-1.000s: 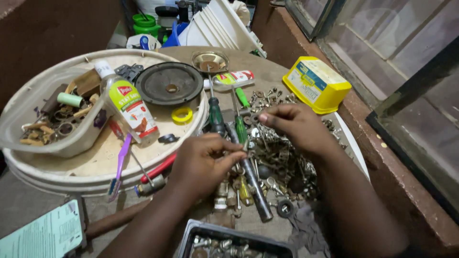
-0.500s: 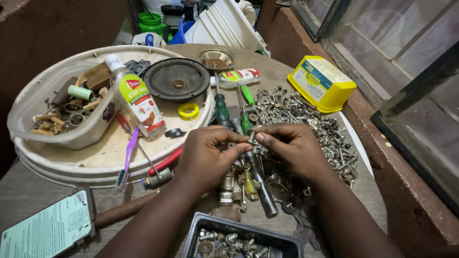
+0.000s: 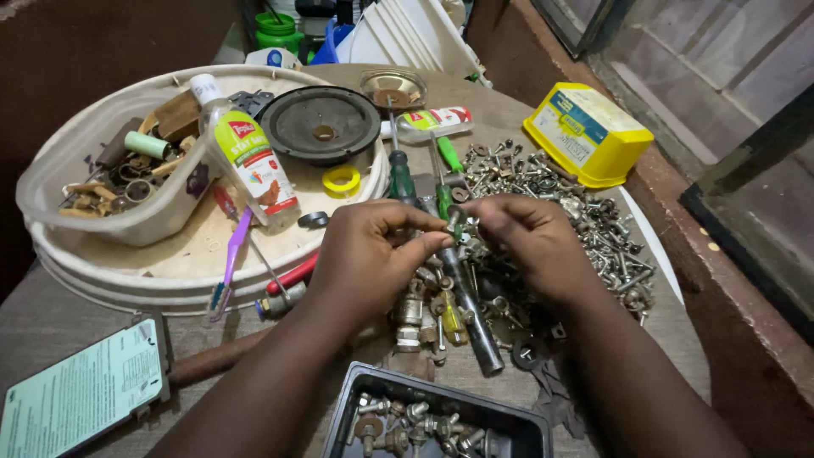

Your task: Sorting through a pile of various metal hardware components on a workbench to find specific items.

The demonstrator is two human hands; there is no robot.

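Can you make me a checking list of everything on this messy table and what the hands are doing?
Surface: round table, grey and worn, mostly covered.
Job's things: small metal piece pinched between both hands; pile of nuts and bolts beside them; black tray of bolts at the near edge.
Clutter: round white tray with speaker cone, bottle, yellow tape roll, clear tub of scraps; green-handled screwdrivers; yellow box; purple toothbrush.
Grippers: left hand and right hand meet fingertip to fingertip on the piece.
Cables: nothing seen.
Surroundings: window frame at the right.
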